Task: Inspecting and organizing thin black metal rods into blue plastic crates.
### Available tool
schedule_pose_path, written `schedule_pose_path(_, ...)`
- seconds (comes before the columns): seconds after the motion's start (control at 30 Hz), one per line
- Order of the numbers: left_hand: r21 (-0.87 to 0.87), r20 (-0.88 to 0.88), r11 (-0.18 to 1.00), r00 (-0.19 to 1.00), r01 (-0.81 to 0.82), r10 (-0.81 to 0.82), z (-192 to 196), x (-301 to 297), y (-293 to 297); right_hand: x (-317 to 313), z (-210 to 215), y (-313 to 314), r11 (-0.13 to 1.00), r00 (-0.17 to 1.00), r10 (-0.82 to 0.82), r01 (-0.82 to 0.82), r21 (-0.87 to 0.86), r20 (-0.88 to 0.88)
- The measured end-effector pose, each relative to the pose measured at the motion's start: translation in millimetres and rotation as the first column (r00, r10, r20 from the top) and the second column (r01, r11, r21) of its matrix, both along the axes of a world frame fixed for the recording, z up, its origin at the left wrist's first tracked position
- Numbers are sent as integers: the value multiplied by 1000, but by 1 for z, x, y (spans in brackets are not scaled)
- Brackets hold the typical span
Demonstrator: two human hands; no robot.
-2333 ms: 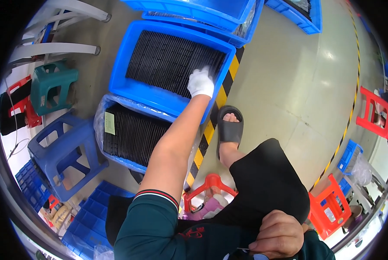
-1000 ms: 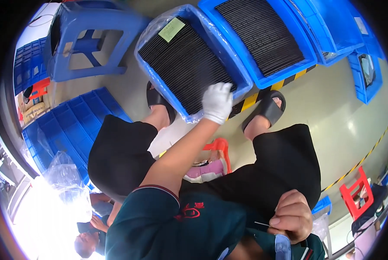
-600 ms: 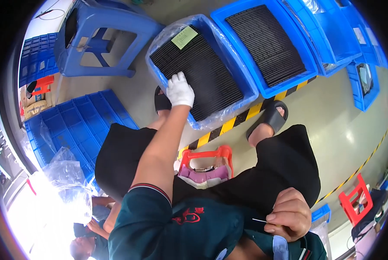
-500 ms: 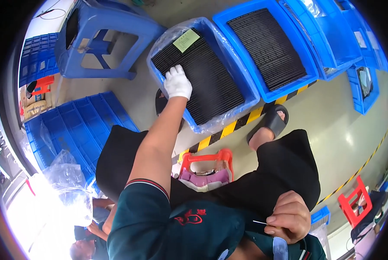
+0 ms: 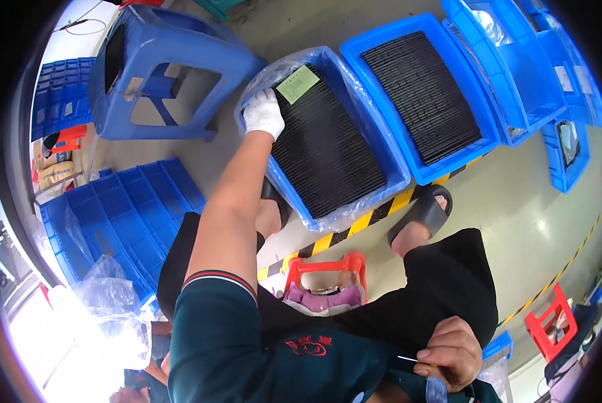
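My left hand [image 5: 264, 113], in a white glove, rests on the near left corner of a blue crate [image 5: 381, 169] lined with clear plastic and filled with rows of thin black parts [image 5: 328, 154]. A green paper label [image 5: 297, 84] lies on the parts just right of the hand. Whether the fingers grip the plastic or a part I cannot tell. My right hand [image 5: 452, 352] is bare, held close to my body at the lower right, pinching a thin pin-like piece [image 5: 408, 359]. A second blue crate [image 5: 422, 87] of the same black parts stands to the right.
A blue plastic stool [image 5: 160, 74] stands at upper left. Stacked blue crates [image 5: 119, 221] and clear bags [image 5: 106, 302] lie on the left. More blue crates [image 5: 536, 60] are at upper right. A red stool [image 5: 324, 269] is beneath me, another [image 5: 549, 322] at right. Yellow-black floor tape [image 5: 354, 225] runs between my sandalled feet.
My left hand has slid from the middle of the plastic-lined crate toward its left corner beside the green label. The view has shifted slightly. My right hand has stayed put.
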State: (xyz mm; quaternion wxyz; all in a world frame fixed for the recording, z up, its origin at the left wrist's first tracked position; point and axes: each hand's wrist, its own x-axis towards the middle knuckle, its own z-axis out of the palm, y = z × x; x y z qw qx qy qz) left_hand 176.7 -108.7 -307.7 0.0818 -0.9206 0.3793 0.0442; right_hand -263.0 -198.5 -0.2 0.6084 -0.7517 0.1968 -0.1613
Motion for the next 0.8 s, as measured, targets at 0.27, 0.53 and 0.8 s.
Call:
schedule_pose_path(0.27, 111, -49, 987, 992, 120, -115, -8, 18, -10, 7, 3, -1, 1000, 999, -5, 4, -13, -35)
schedule_pose_path(0.53, 140, 246, 935, 903, 327, -352, -39, 27, -6, 9, 3, 0, 1000, 999, 23, -23, 1, -47)
schedule_pose_path(0.8, 56, 338, 930, 869, 364, -361, -42, 22, -2, 7, 2, 0, 1000, 998, 22, -23, -17, -56)
